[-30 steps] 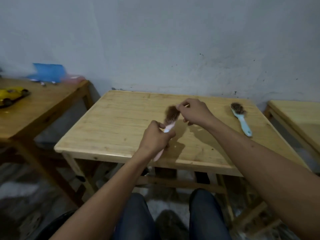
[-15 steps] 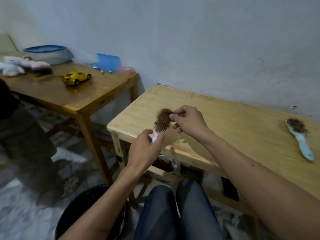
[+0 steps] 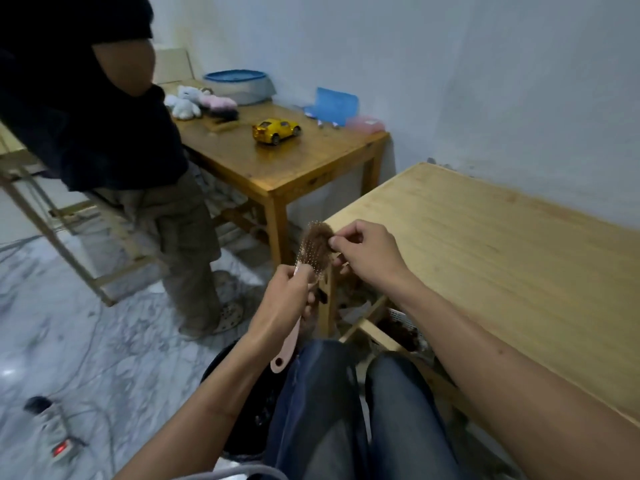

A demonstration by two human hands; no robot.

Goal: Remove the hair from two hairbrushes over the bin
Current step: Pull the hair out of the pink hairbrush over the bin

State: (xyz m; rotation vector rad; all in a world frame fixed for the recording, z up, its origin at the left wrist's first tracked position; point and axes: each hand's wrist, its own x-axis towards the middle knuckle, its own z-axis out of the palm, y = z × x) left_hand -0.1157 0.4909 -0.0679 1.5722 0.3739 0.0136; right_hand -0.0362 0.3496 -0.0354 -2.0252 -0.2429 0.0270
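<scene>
My left hand (image 3: 282,301) grips the pink hairbrush (image 3: 289,341) by its handle, head up, just left of the light table's corner. A wad of brown hair (image 3: 320,242) covers the bristles. My right hand (image 3: 365,256) pinches that hair at its right edge with thumb and forefinger. The black bin (image 3: 242,420) stands on the floor below my left forearm, partly hidden by my left knee. The second brush is out of view.
The light wooden table (image 3: 502,258) fills the right. A darker table (image 3: 294,164) behind holds a yellow toy car (image 3: 276,130), plush toys and a blue-lidded tub. A person in dark clothes (image 3: 114,150) stands at the left. A power strip (image 3: 57,441) and cables lie on the floor.
My view has swung left and down; both hands carried the pink brush off the table's edge to above the bin side. The blue brush has left the view.
</scene>
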